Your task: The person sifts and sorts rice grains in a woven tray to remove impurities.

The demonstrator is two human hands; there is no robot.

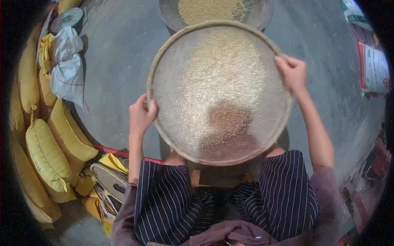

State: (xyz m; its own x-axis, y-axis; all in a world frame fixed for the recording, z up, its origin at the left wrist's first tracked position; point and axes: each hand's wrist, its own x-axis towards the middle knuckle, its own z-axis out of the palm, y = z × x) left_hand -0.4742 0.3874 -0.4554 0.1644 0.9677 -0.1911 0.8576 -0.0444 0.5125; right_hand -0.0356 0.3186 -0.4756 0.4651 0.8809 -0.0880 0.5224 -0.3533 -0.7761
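A wide round winnowing tray [168,82] with a bamboo rim is held up above my knees, between my two hands. Pale grain [225,69] is spread over its middle, and a shadow falls on the lower part of the grain. My left hand [142,114] grips the rim on the left side, thumb toward the inside. On the upper right, my right hand [293,74] is closed round the rim, higher than the left. The tray's far edge overlaps the near side of a large basin [166,14] that holds more grain.
Full yellow sacks [47,151] line the left side, with a white tied bag [69,65] and a round scale [67,19] near them. Printed white bags [374,67] stand at the right. A red strip [154,160] runs along the grey floor [115,82].
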